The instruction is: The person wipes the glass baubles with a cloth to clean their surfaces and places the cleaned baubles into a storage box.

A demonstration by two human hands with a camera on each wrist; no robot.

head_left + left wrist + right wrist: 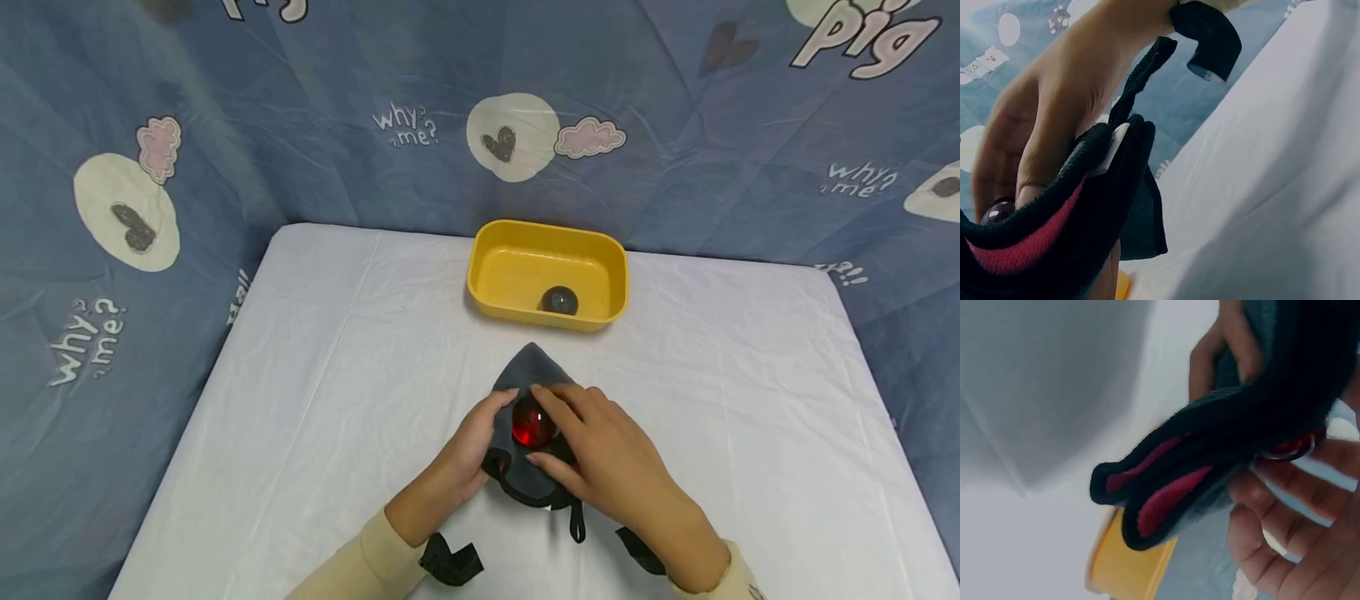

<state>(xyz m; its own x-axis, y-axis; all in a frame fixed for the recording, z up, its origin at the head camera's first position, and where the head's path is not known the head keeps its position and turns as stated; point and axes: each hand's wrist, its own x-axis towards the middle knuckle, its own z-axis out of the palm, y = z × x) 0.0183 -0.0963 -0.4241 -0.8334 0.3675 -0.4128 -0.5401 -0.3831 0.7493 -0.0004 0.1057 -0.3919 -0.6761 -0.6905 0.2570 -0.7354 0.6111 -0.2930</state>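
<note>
A folded dark grey fabric face mask with black trim and loops is held over the front middle of the table. Its pink lining shows along the edge in both wrist views. My left hand grips its left side, thumb on top and the other fingers beneath. Against the upper face of the mask sits a shiny, see-through red ball. My right hand reaches over from the right, thumb and fingers bent around that ball and partly covering it.
Beyond the mask stands a yellow tray with a dark grey ball inside, near its front wall. A white cloth covers the table, and a blue printed curtain hangs behind and at the sides.
</note>
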